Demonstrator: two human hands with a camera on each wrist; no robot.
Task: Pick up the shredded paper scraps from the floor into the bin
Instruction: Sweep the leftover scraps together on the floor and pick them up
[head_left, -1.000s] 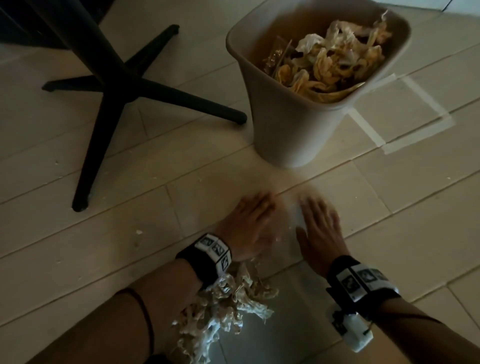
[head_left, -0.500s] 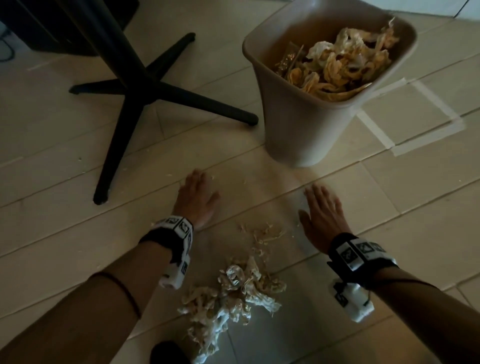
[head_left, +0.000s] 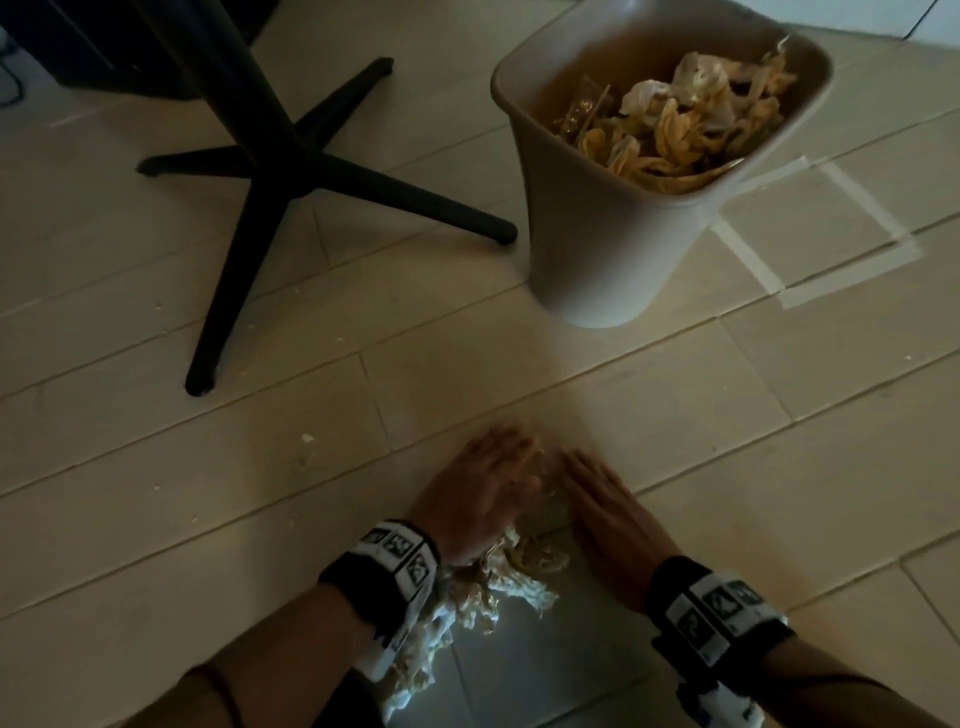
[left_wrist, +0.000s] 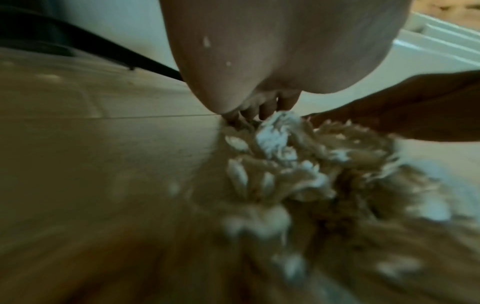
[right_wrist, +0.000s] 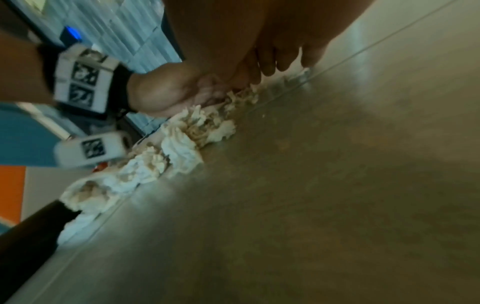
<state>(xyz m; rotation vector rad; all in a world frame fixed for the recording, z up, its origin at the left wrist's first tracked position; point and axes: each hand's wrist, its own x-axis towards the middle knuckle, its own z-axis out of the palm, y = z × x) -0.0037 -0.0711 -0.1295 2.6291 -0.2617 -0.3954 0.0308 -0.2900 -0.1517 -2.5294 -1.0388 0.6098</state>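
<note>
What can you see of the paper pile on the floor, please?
The paper pile is a loose heap of thin, crumpled white and cream shreds lying on the pale floor. The left hand and the right hand lie flat at its far end, fingers among the shreds. It runs back under the left wrist. The bin stands apart, beyond it.

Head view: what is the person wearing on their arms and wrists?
Bare forearms, no sleeves. Each wrist carries a black band faced with white tiles bearing black square markers, and a white camera block hangs beneath. A thin dark cord circles the left forearm.
</note>
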